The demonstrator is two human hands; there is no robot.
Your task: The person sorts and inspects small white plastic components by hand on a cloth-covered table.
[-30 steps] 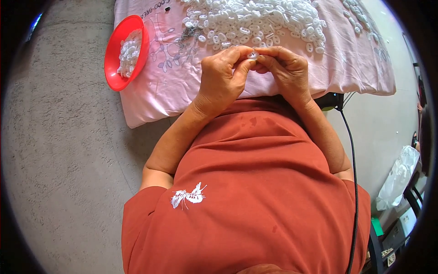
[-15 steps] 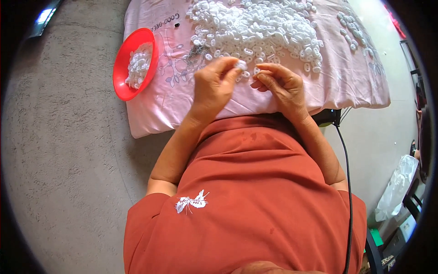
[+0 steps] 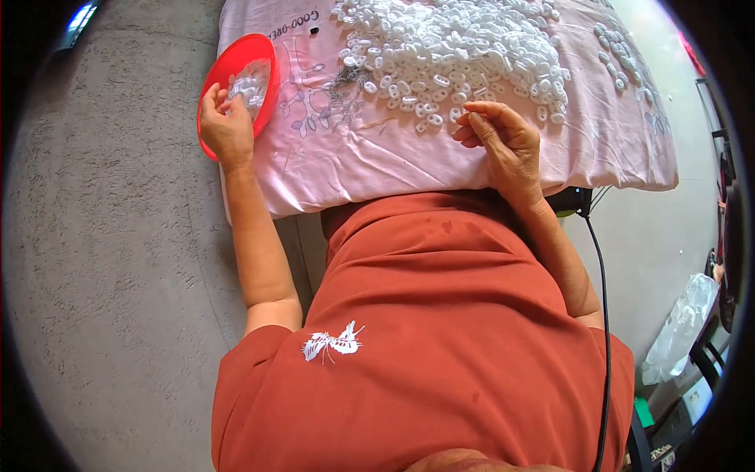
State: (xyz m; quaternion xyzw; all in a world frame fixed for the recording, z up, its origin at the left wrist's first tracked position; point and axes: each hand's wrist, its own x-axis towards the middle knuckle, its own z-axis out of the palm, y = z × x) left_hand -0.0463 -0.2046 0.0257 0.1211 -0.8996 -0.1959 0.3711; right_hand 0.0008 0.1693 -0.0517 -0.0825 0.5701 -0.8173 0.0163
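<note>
I see my left hand (image 3: 226, 126) reaching out over the near rim of a red bowl (image 3: 263, 57), fingers curled loosely, fingertips just above the small white pieces (image 3: 250, 85) lying inside; I cannot tell whether it pinches one. My right hand (image 3: 503, 141) rests on the pink cloth (image 3: 330, 157), fingers bent and partly open, thumb and forefinger close together, at the near edge of a wide heap of white plastic rings (image 3: 448, 47). Between the hands the cloth lies bare. Its near edge drops just behind both wrists; grey floor (image 3: 102, 259) spreads left of the bowl.
</note>
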